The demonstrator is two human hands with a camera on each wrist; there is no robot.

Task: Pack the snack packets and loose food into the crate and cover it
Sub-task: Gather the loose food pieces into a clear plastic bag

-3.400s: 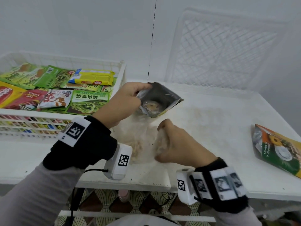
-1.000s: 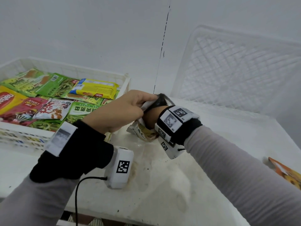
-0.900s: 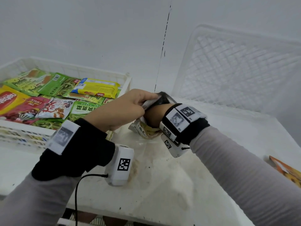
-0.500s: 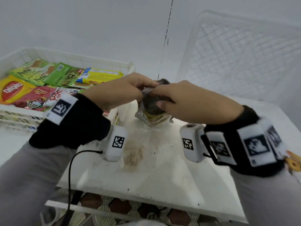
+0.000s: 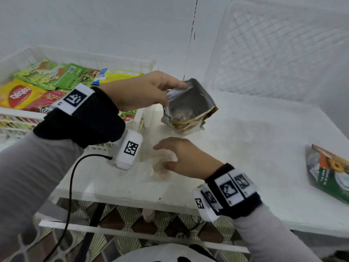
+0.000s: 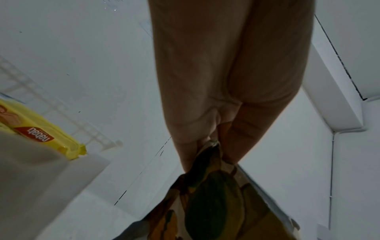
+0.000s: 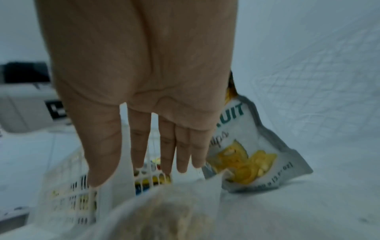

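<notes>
Left hand (image 5: 143,89), at centre of the head view, pinching the top edge of an opened snack pouch (image 5: 188,108) between fingers and thumb; pouch standing upright on the white surface (image 5: 255,138), mouth gaping, pale food pieces visible inside. Same pinch seen in the left wrist view, fingers (image 6: 205,113) closed on the pouch's upper corner (image 6: 211,186). Printed front of the pouch with yellow chips pictured, at right centre of the right wrist view (image 7: 246,154).

Right hand (image 5: 181,157), lower centre of the head view, fingers straight and spread loosely, holding nothing, hovering over a clear plastic bag (image 5: 158,163) with a small heap of loose food, lying flat on the surface just below the pouch. Contact between fingertips and bag not discernible. Blurred bag filling the bottom of the right wrist view (image 7: 164,211), straight fingers (image 7: 135,142) above it.

White crate (image 5: 17,114) at left of the head view, just beside the pouch, filled with flat snack packets: green ones (image 5: 56,76), a yellow one (image 5: 119,76), a red and yellow one (image 5: 20,93). White lattice lid (image 5: 283,50) leaning upright against the wall, upper right. One more green and orange packet (image 5: 330,171) lying at the right edge of the surface, well apart from the hands.
</notes>
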